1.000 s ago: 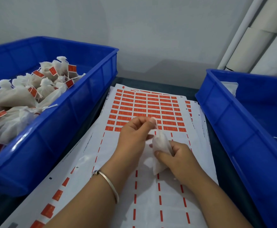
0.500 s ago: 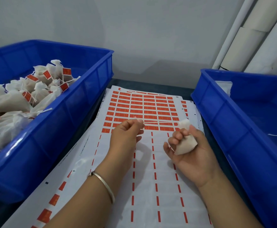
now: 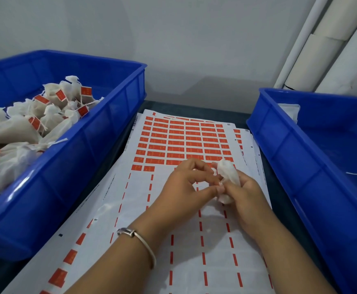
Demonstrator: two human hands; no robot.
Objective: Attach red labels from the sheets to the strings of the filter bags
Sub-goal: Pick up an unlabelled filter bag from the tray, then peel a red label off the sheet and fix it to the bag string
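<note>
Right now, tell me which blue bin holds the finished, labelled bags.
The blue bin on the left: it is heaped with white filter bags carrying red labels. The blue bin on the right shows only loose strings and something white in its far corner.

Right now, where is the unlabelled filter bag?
In the head view, right of centre: the filter bag is gripped in the right hand above the label sheet, with the left hand touching it.
</note>
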